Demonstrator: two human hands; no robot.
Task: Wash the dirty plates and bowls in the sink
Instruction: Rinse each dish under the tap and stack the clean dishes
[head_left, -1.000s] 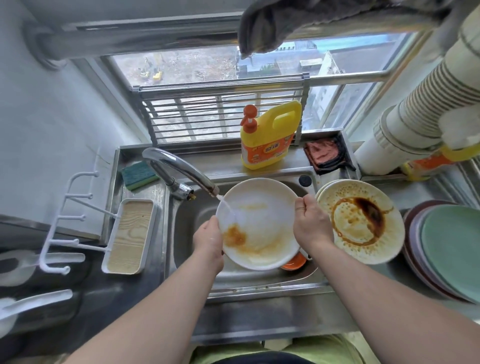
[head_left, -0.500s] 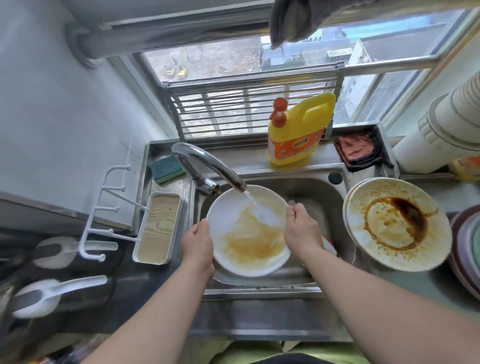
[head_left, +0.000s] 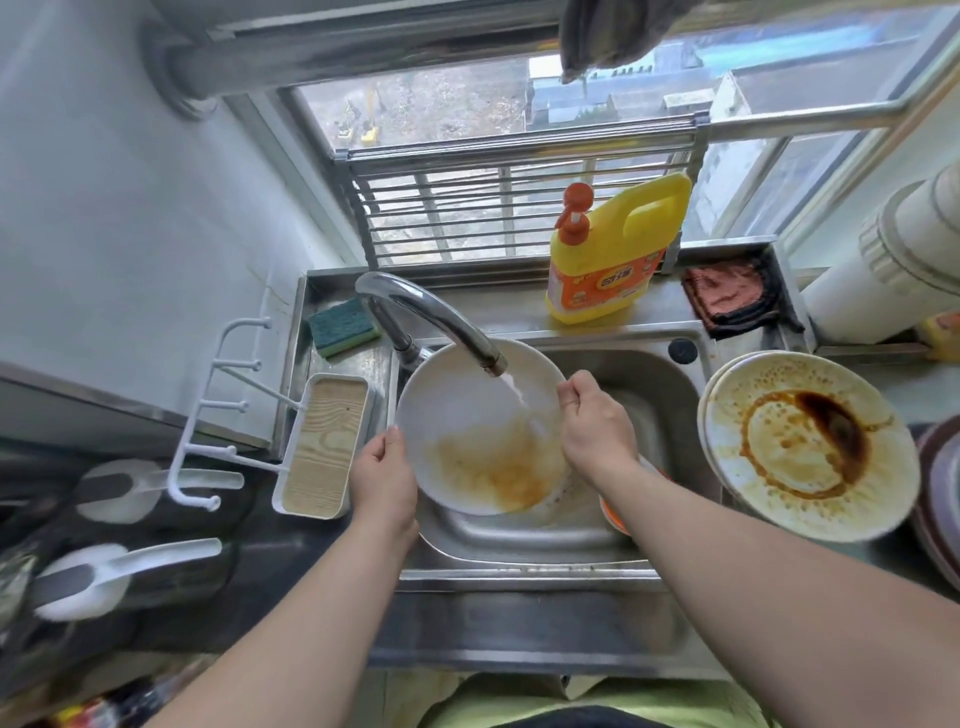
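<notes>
The left hand (head_left: 383, 475) grips the near-left rim of the round white plate smeared with orange sauce (head_left: 480, 426); the right hand (head_left: 597, 423) pinches its right rim. The plate tilts over the stainless steel sink (head_left: 670, 415), under the curved chrome faucet (head_left: 431, 317), whose stream lands on its right side.

Wet rims held only at 2 edges could slip, dropping the plate onto the orange dish (head_left: 615, 512) lying in the sink below it, mostly hidden by the right forearm. Water may splash off the tilted face. Right of the sink, the stacked cream plate ringed with dark brown sauce (head_left: 808, 447) covers those beneath; their count is unclear.
</notes>
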